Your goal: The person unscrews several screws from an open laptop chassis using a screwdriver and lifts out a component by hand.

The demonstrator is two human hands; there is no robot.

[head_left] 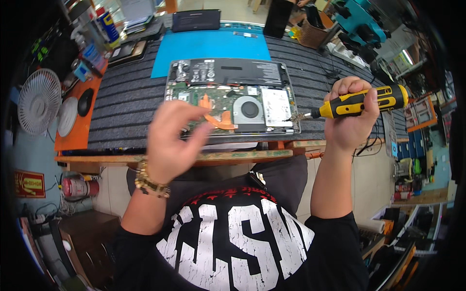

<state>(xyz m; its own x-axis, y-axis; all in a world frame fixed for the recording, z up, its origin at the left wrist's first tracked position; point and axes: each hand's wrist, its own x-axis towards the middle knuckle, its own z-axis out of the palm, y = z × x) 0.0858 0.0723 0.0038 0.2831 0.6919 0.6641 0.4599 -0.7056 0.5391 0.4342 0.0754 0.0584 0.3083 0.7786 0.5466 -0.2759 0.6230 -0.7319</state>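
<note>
Dial centred on laptop, 12 = away from wearer.

Nearest, 6: black shirt (238, 242) with big white lettering. Floor at 8: red extinguisher (80, 186).

Left hand (172, 133) at 8, gold watch (149, 182) on wrist. Motion-blurred, half-curled, clear gap between thumb and fingers, nothing seen in grip. Fingertips over the laptop beside the copper heat pipe (221, 122); can't tell if touching.

Right hand (348, 127) between 3 and 4: fingers and thumb wrapped round a yellow-and-black screwdriver (364, 103), roughly level, bit pointing to 9. Small metallic bits (299, 116) bunched at its tip by the laptop's right edge; too small to identify.

Laptop (199, 90) lies flat on the grey ribbed bench mat (121, 106), internals exposed. Round fan (250, 109) sits right of the heat pipe, white-labelled drive (276, 107) right of that, black battery (233, 72) along the 12 side.

Further out: blue drawers (416, 145) between 3 and 4, contents hidden. White desk fan (40, 101) at 9. Pump bottle (92, 53) at 10, fill can't be read. Blue mat (208, 46) at 12. Spray can (108, 28) at 10, closed metal body. Woven basket (313, 35) at 2, black object (314, 17) sticking up out of it.
</note>
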